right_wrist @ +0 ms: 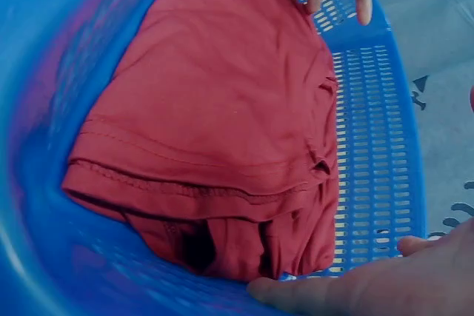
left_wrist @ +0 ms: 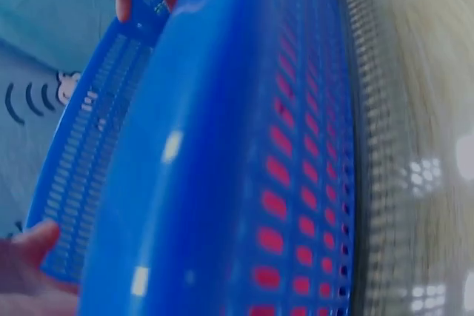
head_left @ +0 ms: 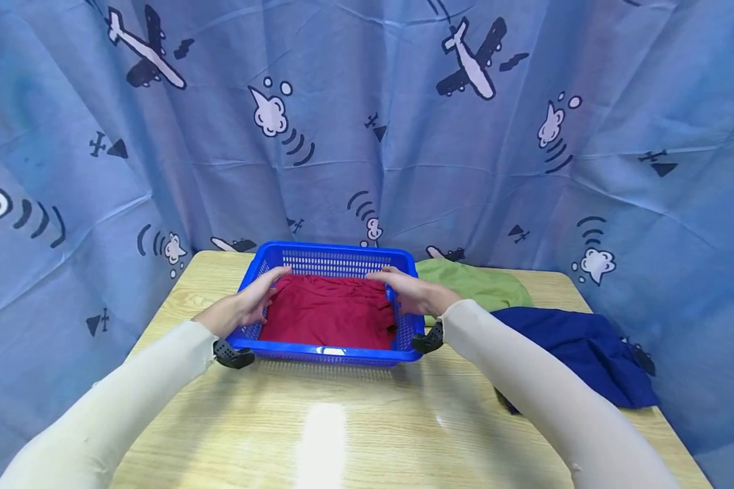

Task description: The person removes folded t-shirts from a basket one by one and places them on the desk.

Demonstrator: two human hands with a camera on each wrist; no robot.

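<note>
A folded red garment with stitched hems lies inside a blue plastic basket with slotted walls. At the basket's left end is my left hand, its fingers extended beside the garment's left edge. My right hand reaches over the right end, thumb and fingers spread apart. In the right wrist view, a fingertip of the right hand is right at the garment's lower edge, near the basket wall. Neither hand grips the cloth. The near rim hides most of the inside in the left wrist view.
The basket stands on a light wooden table. Right of it lie a green cloth and a dark blue cloth, the latter partly behind my right sleeve. A blue curtain with airplane prints hangs behind the table and along its sides.
</note>
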